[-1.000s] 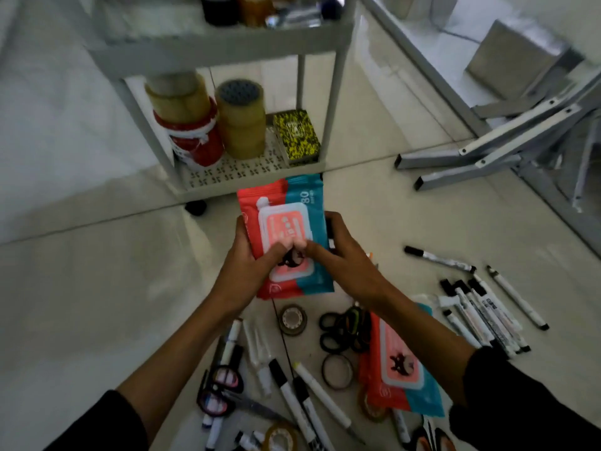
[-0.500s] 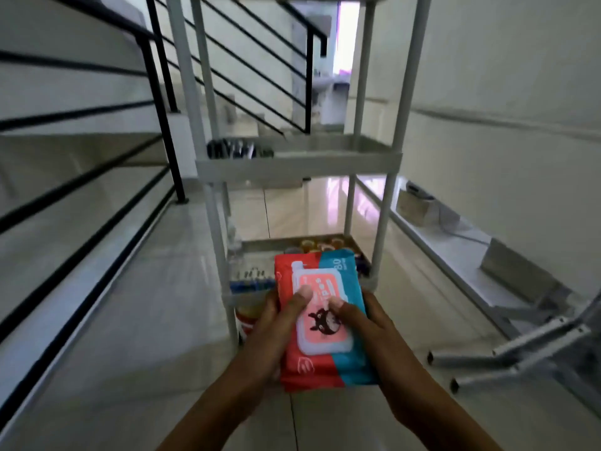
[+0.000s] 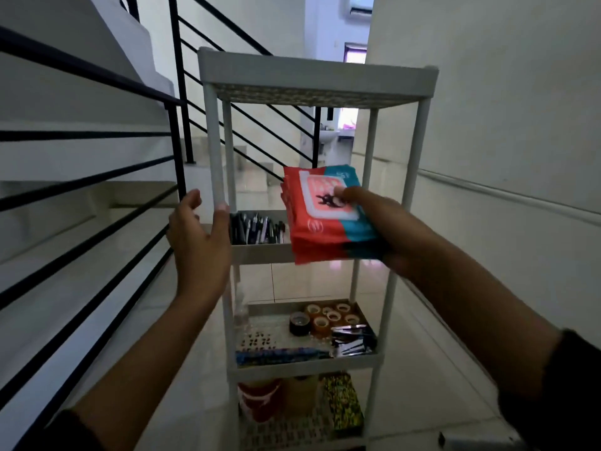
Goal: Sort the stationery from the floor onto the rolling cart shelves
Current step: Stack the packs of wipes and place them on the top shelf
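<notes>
The right hand (image 3: 387, 222) grips a stack of red-and-teal soft plastic wipe packs (image 3: 325, 216), thumb on top, holding them over the near right of the grey plastic rolling cart's (image 3: 312, 76) second shelf, long axis pointing away into it. The left hand (image 3: 198, 229) hangs loosely spread, holding nothing, beside the near-left post. Dark pens (image 3: 257, 227) fill that shelf's left; the free room looks to be on the right.

A black metal stair railing (image 3: 107, 177) with slanted bars runs along white steps, left of the grip. A plain white wall (image 3: 507, 102) rises to its right. Glossy pale tiled floor (image 3: 419, 349) below reflects daylight from a bright doorway (image 3: 338, 131) beyond.
</notes>
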Motion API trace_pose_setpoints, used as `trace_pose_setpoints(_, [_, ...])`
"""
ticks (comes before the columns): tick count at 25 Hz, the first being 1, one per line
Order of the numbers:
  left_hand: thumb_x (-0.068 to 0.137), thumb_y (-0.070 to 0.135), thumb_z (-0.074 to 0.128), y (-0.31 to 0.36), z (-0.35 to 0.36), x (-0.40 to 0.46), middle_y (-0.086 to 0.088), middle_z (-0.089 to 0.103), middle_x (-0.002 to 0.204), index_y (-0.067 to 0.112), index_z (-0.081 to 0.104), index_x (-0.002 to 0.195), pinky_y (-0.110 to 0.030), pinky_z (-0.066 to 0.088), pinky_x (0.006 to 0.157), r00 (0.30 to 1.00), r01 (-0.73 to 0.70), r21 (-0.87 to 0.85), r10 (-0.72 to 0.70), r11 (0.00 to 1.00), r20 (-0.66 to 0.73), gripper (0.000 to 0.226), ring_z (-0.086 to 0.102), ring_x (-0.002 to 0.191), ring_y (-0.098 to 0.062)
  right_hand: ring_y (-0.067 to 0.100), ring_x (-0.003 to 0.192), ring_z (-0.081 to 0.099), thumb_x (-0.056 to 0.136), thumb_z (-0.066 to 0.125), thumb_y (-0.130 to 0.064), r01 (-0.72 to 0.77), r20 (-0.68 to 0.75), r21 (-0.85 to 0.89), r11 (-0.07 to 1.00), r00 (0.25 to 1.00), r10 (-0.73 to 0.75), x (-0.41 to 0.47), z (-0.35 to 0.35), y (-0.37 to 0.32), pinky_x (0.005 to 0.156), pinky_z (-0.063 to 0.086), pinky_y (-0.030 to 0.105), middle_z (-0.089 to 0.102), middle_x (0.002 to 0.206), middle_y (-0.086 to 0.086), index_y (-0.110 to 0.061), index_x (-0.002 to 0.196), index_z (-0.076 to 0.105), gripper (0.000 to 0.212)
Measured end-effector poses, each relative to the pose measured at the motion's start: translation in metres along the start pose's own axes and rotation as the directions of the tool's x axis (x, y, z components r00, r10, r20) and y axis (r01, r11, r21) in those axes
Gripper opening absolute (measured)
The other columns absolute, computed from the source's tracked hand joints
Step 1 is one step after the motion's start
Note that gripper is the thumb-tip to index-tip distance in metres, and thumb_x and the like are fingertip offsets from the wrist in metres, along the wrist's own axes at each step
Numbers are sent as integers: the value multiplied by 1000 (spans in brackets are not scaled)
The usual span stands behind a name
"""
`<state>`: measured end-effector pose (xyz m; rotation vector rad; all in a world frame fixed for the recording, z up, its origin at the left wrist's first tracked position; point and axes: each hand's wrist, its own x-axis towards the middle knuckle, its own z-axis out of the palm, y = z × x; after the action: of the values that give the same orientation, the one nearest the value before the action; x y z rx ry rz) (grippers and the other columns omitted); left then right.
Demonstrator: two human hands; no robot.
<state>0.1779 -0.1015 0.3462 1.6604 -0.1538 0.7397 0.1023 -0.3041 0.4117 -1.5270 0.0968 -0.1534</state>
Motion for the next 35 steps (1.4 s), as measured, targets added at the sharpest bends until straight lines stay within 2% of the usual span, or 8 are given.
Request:
trace_pose_setpoints(2, [95, 52, 41, -7, 11, 22, -1, 44, 140, 24, 35, 141, -42, 40, 103, 996, 51, 6, -51, 999, 68, 54, 43, 126, -19, 21, 85, 72, 90, 62, -34, -11, -14, -26, 1000, 1000, 10, 41, 4, -14, 74, 59, 34, 72, 98, 9, -15, 110, 55, 29])
trace_pose_setpoints(8, [100, 39, 36, -24, 19, 31, 7, 57, 89, 23, 51, 106, -22, 40, 68, 991, -71, -59, 77, 996, 112, 22, 52, 78, -3, 22, 80, 66, 90, 62, -31, -158, -112, -263, 952, 985, 133, 118, -13, -7, 60, 53, 31, 66, 99, 12, -8, 124, 48, 44])
trace_pose_setpoints(13, [100, 36, 36, -31, 24, 32, 9, 58, 84, 22, 51, 108, -21, 42, 69, 990, -112, -110, 120, 988, 71, 22, 53, 76, -2, 23, 78, 60, 90, 61, -34, -330, -280, -482, 812, 936, 214, 132, -34, 0, 56, 49, 31, 59, 97, 13, -10, 135, 36, 57])
trace_pose_setpoints(18, [100, 34, 37, -33, 28, 32, 9, 56, 83, 23, 51, 110, -14, 43, 68, 989, -134, -156, 142, 979, 44, 21, 53, 74, 1, 28, 111, 52, 93, 55, -33, -222, -248, -935, 275, 967, -64, 147, -27, -5, 82, 43, 32, 48, 134, 15, -6, 135, 39, 53])
trace_pose_setpoints(20, [100, 34, 37, -33, 29, 31, 10, 55, 81, 24, 51, 109, -9, 41, 64, 990, -124, -151, 133, 981, 48, 20, 52, 71, 5, 28, 109, 54, 96, 47, -38, -208, -221, -966, 154, 972, -77, 147, -26, -10, 84, 44, 31, 53, 131, 15, -5, 128, 49, 46])
trace_pose_setpoints(24, [100, 34, 37, -33, 28, 31, 10, 55, 82, 23, 51, 109, -19, 42, 69, 989, -127, -151, 137, 980, 52, 20, 52, 74, -1, 37, 123, 44, 79, 51, -72, -68, -69, -998, 13, 989, -127, 144, -9, 5, 98, 43, 47, 47, 138, 16, -18, 139, 39, 82])
trace_pose_setpoints(27, [100, 34, 37, -32, 27, 31, 10, 55, 81, 23, 50, 107, -21, 43, 70, 989, -130, -138, 138, 982, 51, 18, 52, 74, -1, 37, 126, 36, 77, 62, -62, 8, 25, -983, -184, 996, -88, 143, 7, 25, 98, 42, 53, 40, 137, 13, -26, 138, 38, 75])
trace_pose_setpoints(35, [100, 35, 37, -31, 25, 32, 13, 55, 82, 22, 51, 110, -11, 43, 66, 988, -136, -100, 142, 986, 56, 21, 53, 76, -2, 37, 126, 35, 81, 61, -52, 25, 31, -988, -151, 999, -40, 151, -8, 29, 101, 38, 55, 43, 135, 12, -28, 139, 36, 68])
